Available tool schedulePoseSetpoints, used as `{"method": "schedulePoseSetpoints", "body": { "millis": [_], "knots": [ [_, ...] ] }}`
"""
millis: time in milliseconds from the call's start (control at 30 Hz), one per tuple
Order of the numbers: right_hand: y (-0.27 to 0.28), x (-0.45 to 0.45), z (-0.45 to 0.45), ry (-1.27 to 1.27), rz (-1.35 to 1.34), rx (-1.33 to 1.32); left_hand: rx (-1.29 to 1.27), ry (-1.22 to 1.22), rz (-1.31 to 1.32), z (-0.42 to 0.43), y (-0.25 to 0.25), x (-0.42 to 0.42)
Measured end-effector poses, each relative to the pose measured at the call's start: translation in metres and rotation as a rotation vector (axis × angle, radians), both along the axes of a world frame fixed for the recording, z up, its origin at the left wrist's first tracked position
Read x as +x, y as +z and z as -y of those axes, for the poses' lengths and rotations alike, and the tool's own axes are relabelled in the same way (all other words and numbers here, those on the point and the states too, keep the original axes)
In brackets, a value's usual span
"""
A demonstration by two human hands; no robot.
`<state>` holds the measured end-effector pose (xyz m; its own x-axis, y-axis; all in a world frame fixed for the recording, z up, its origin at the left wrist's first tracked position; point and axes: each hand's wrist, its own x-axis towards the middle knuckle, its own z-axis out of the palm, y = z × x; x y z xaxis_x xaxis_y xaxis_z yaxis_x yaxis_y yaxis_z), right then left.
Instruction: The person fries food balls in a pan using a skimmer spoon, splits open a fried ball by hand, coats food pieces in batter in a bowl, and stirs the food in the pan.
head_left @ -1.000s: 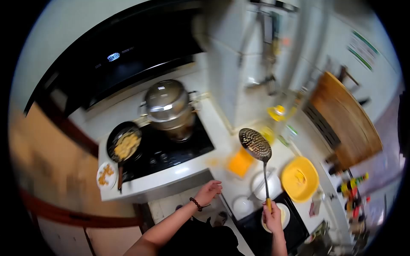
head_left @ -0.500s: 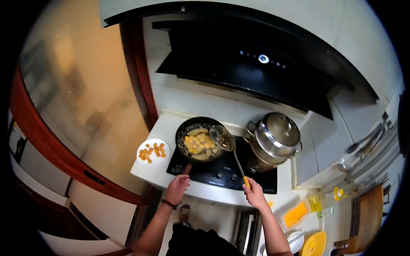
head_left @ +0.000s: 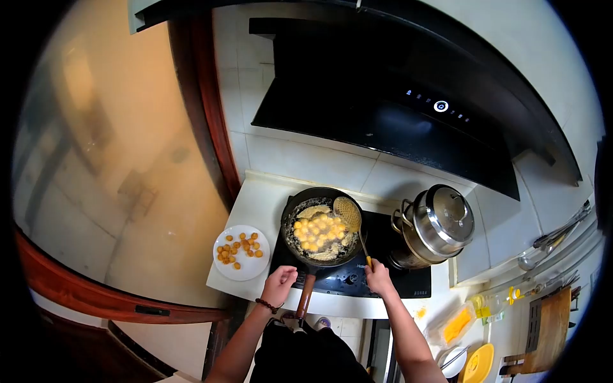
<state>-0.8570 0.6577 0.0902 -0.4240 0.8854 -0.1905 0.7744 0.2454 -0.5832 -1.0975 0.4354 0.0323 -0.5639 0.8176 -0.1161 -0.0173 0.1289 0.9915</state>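
Observation:
My right hand (head_left: 378, 278) is closed round the yellow end of a long-handled skimmer (head_left: 347, 214). Its perforated head rests at the right inner side of a black frying pan (head_left: 288, 233). Pale yellow balls (head_left: 314, 231) lie bunched in bubbling oil in the middle of this pan, with foam around them. The brown pan handle (head_left: 306, 295) points toward my body. Just left of that handle is my left hand (head_left: 280, 285), fingers curled in and holding nothing, slightly apart from the handle. A white plate (head_left: 241, 274) with several browned balls (head_left: 241, 244) stands left of the pan.
A lidded steel pot (head_left: 440, 223) stands right of the pan on the black cooktop (head_left: 408, 284). Above hangs the range hood (head_left: 383, 121). On the right counter are a tray of orange food (head_left: 457, 324), a white bowl (head_left: 453, 362) and a yellow basin (head_left: 479, 364).
The skimmer's head has lowered from over the pan's right rim into the pan. The pan handle has swung out to the right of my left hand, whose fingers have curled. The view has shifted.

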Motion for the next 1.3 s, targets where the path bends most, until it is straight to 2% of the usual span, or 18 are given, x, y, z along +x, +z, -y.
{"method": "schedulePoseSetpoints", "body": {
  "millis": [100,167,267,300,367,400,433,533,567,633,700,800,833,900,933,1033,1167,1300],
  "knots": [
    [0.000,-0.008,0.011,-0.157,-0.270,-0.590,-0.041,-0.013,0.064,0.004,0.007,-0.006],
    [0.003,-0.015,0.019,-0.195,-0.331,-0.687,-0.049,-0.023,0.102,0.003,0.008,-0.010],
    [-0.003,-0.021,0.017,-0.267,-0.559,-1.139,-0.048,-0.038,0.131,0.003,0.009,-0.014],
    [-0.008,-0.021,0.015,-0.267,-0.558,-1.141,-0.025,-0.010,0.162,0.002,0.013,-0.013],
    [-0.014,-0.021,0.009,-0.270,-0.779,-1.442,-0.004,0.022,0.192,0.000,0.018,-0.014],
    [-0.012,-0.021,0.008,-0.308,-0.806,-1.471,0.000,0.012,0.183,0.001,0.019,-0.015],
    [-0.010,-0.020,0.009,-0.309,-0.804,-1.474,0.007,0.001,0.176,0.002,0.020,-0.015],
    [0.014,-0.024,0.017,-0.214,-0.523,-0.942,-0.005,-0.005,0.164,0.004,0.017,-0.021],
    [0.017,-0.024,0.018,-0.217,-0.520,-0.945,-0.010,-0.011,0.140,0.007,0.014,-0.021],
    [0.022,-0.024,0.015,-0.062,-0.293,-0.494,-0.014,-0.012,0.157,0.010,0.011,-0.021],
    [0.010,-0.019,0.003,-0.011,-0.249,-0.369,-0.018,-0.015,0.173,0.010,0.010,-0.020],
    [-0.013,-0.025,-0.013,0.297,-0.267,0.361,-0.044,-0.034,0.153,0.010,0.010,-0.020],
    [-0.017,-0.024,-0.015,0.294,-0.267,0.363,-0.044,-0.067,0.152,0.009,0.006,-0.020],
    [0.008,-0.036,-0.004,0.134,-0.208,-0.134,-0.043,-0.099,0.151,0.009,0.005,-0.021],
    [0.034,-0.042,0.008,0.042,-0.277,-0.439,-0.040,-0.100,0.153,0.009,0.007,-0.022],
    [0.062,-0.050,0.037,0.005,-0.310,-0.602,-0.041,-0.101,0.142,0.011,0.003,-0.027],
    [0.062,-0.052,0.053,0.050,-0.235,-0.783,-0.037,-0.041,0.156,0.012,0.006,-0.027],
    [0.045,-0.053,0.053,0.015,-0.188,-0.743,-0.033,-0.045,0.148,0.012,0.005,-0.030]
  ]
}}
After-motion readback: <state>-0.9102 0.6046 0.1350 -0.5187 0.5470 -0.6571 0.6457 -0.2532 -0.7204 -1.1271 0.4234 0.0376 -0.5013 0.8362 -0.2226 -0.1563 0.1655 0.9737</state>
